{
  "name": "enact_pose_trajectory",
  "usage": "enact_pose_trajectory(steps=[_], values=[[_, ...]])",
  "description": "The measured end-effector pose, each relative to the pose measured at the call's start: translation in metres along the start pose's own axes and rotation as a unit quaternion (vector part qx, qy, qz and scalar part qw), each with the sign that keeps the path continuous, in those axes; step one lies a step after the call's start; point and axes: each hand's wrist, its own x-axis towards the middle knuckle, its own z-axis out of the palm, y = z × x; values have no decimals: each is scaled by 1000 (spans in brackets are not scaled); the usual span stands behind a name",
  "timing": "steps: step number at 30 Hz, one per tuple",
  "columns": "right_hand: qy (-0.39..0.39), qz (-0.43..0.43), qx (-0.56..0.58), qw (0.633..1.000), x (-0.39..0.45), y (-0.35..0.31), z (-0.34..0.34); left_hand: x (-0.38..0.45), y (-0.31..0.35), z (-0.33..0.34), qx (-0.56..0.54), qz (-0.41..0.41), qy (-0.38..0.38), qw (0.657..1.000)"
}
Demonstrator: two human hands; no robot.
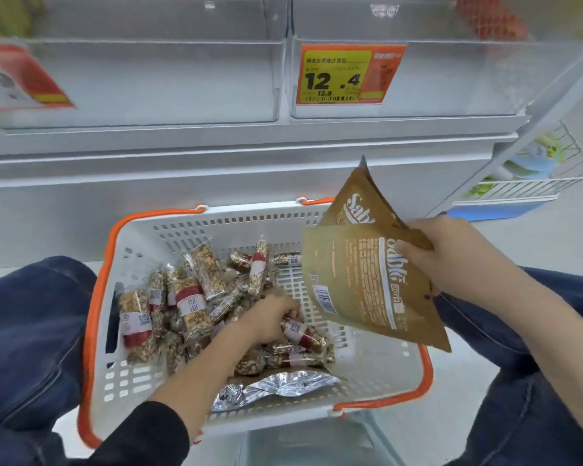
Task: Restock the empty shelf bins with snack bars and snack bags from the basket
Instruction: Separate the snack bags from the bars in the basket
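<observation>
Shop aisle, white basket [377, 375] on floor under clear shelf bins [155, 79]. Right hand [451, 253] pinches two brown snack bags [357, 284], long axis toward 11 o'clock; left hand [270, 317] curled into snack bars [169, 304].

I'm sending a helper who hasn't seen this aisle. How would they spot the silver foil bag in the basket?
Find the white basket with orange handles on the floor below the clear shelf bins. Inside, look at the edge nearest the person, in front of the pile of snack bars. The silver foil bag lies flat there, crinkled and shiny, unlike the clear-wrapped bars.
</observation>
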Motion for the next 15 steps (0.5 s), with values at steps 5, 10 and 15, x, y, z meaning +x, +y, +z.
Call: enact_pose_trajectory(steps=[5, 10, 15], values=[[3, -44, -155, 987, 31, -13, 40, -23, 2, 11, -7, -9, 13, 1000], [-53, -48, -175, 982, 38, -51, 89, -31, 0, 11, 10, -14, 7, 1000], [-52, 12, -185, 981, 53, -13, 115, -34, -5, 8, 13, -20, 22, 999]])
